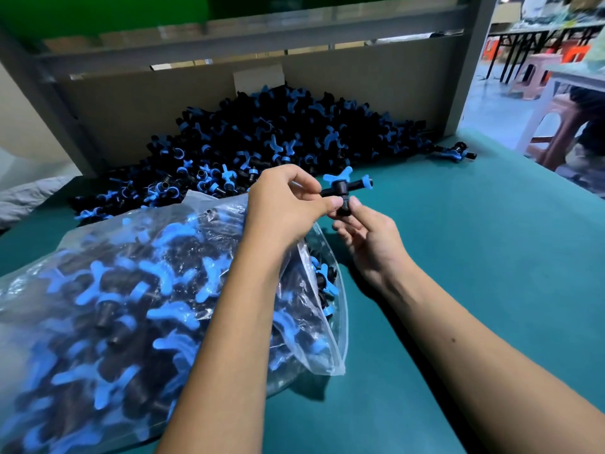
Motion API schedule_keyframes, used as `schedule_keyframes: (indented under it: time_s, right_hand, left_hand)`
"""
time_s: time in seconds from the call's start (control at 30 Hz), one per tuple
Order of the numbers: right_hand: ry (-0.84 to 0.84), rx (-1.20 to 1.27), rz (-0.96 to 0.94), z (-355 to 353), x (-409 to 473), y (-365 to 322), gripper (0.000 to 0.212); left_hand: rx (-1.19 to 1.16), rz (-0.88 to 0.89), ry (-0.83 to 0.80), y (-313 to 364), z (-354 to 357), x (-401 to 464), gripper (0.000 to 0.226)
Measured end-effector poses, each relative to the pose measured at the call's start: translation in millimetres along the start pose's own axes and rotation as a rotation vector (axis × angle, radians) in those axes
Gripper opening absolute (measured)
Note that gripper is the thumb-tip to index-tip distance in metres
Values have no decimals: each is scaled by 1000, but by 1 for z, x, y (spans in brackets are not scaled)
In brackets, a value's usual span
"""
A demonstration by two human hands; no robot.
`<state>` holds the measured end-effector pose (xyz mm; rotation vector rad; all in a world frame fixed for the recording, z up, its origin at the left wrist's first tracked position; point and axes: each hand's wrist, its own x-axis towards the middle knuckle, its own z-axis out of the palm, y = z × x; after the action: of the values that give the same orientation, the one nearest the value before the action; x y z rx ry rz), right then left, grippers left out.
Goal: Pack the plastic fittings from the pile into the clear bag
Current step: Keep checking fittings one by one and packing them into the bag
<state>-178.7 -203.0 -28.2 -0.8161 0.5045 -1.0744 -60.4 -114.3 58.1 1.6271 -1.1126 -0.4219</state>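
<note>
Hands meet at frame centre over the teal table [474,257]: the left hand [288,201] pinches a black-and-blue plastic fitting [343,191] between thumb and curled fingers, while the right hand [370,237] grips its lower end with thumb and fingertips. Below and left lies the clear bag [157,296], mouth open and heaped with fittings. Behind, in the upper middle, the pile [262,139] rests against a cardboard wall [137,106], one stray fitting [456,152] apart at right.

Glossy, crinkled clear plastic bag [157,244] at near left; matt black-and-blue plastic fittings in far pile [262,136]; smooth matt teal table [474,257]; dull brown cardboard [131,103] behind; grey painted metal frame [229,37].
</note>
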Motion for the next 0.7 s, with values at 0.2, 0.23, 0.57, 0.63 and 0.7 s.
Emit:
schedule_keyframes:
  time_s: [0.2, 0.23, 0.57, 0.63, 0.7]
  right_hand:
    - [-25, 341, 188, -7, 2, -10, 29]
    - [-37, 306, 176, -8, 2, -10, 25]
    - [-492, -398, -107, 20, -15, -19, 28]
    - [-601, -450, -158, 39, -24, -21, 26]
    - [-686, -526, -211, 57, -33, -22, 25]
  left_hand:
    - [-214, 30, 10, 12, -15, 2, 23]
    - [-256, 30, 14, 14, -17, 2, 24]
    - [-303, 258, 111, 35, -20, 0, 28]
    - [-242, 310, 120, 38, -20, -1, 29]
    - [-156, 352, 145, 39, -19, -2, 28]
